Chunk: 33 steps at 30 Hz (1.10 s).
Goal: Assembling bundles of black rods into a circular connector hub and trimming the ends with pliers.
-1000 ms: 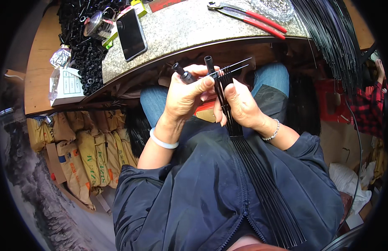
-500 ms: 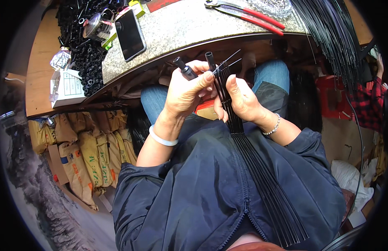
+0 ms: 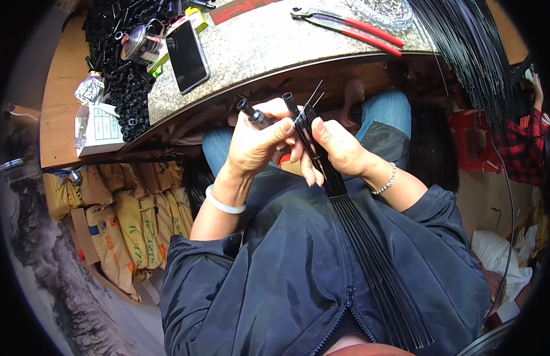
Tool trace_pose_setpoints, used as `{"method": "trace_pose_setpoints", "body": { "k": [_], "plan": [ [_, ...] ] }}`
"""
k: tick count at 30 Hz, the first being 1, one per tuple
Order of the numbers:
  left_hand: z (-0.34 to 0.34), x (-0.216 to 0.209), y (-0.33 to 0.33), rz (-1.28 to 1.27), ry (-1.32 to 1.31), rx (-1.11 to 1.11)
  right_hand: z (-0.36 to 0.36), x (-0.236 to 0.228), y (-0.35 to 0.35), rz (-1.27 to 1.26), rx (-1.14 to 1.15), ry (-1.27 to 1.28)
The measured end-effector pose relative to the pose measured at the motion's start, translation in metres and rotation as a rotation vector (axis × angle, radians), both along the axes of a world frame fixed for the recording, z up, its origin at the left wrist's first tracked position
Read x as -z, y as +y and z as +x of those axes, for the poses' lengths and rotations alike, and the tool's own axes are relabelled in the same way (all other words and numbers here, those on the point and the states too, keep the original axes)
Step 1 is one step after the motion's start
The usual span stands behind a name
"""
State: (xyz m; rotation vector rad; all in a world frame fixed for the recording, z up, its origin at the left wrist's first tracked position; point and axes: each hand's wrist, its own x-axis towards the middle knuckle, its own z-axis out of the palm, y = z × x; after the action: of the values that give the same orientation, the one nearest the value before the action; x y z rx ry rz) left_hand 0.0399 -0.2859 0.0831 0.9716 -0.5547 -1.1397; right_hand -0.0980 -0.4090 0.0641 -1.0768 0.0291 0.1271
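Note:
A bundle of thin black ribs, looking like a folded umbrella frame (image 3: 379, 267), runs from my hands down over the front of my dark jacket. My right hand (image 3: 346, 148) is closed round its upper part, with the thumb lying along the ribs. Close beside it, my left hand (image 3: 251, 145) pinches at the frame's top, where thin metal wires (image 3: 315, 94) stick out at a slant. A short black tubular piece (image 3: 255, 115) is also tucked in my left hand. Next to the fingertips rises a black tube end (image 3: 288, 98). The pinched fingertips partly hide the joint.
Red-handled pliers (image 3: 352, 32) and a phone (image 3: 187, 56) lie on the stone slab. Black plastic parts (image 3: 129, 89) are heaped at the left, by a white box (image 3: 100, 130). Long black rods (image 3: 465, 59) hang over the right edge. Sacks (image 3: 132, 231) stand below left. A plaid sleeve (image 3: 524, 148) shows far right.
Both hands and the top of the frame have shifted slightly left and down. The frame leans a little more to the left, and the grips stay the same.

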Motion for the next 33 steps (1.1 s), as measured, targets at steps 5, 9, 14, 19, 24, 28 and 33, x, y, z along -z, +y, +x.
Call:
{"method": "trace_pose_setpoints", "body": {
  "k": [5,9,14,19,24,28,33],
  "plan": [
    [-0.001,0.002,-0.001,-0.019,-0.029,0.014,0.001,-0.007,0.011,0.127,0.164,0.046],
    [0.004,0.008,0.000,-0.018,-0.008,0.002,-0.002,0.001,0.004,0.038,0.091,-0.003],
    [0.000,0.008,0.001,-0.057,0.114,0.022,0.002,-0.002,0.005,0.083,0.057,-0.020],
    [0.005,0.008,0.001,0.052,-0.068,-0.011,0.003,-0.003,0.011,0.115,0.158,0.099],
    [-0.007,-0.008,0.006,0.064,-0.578,-0.460,-0.001,-0.002,0.007,0.046,0.204,0.108],
    [-0.021,-0.018,0.009,-0.017,-0.929,-0.442,0.000,-0.001,0.007,-0.033,0.222,0.083],
    [-0.032,-0.022,0.005,0.012,-0.817,-0.481,0.000,-0.003,0.010,-0.007,0.233,0.091]
  ]
}}
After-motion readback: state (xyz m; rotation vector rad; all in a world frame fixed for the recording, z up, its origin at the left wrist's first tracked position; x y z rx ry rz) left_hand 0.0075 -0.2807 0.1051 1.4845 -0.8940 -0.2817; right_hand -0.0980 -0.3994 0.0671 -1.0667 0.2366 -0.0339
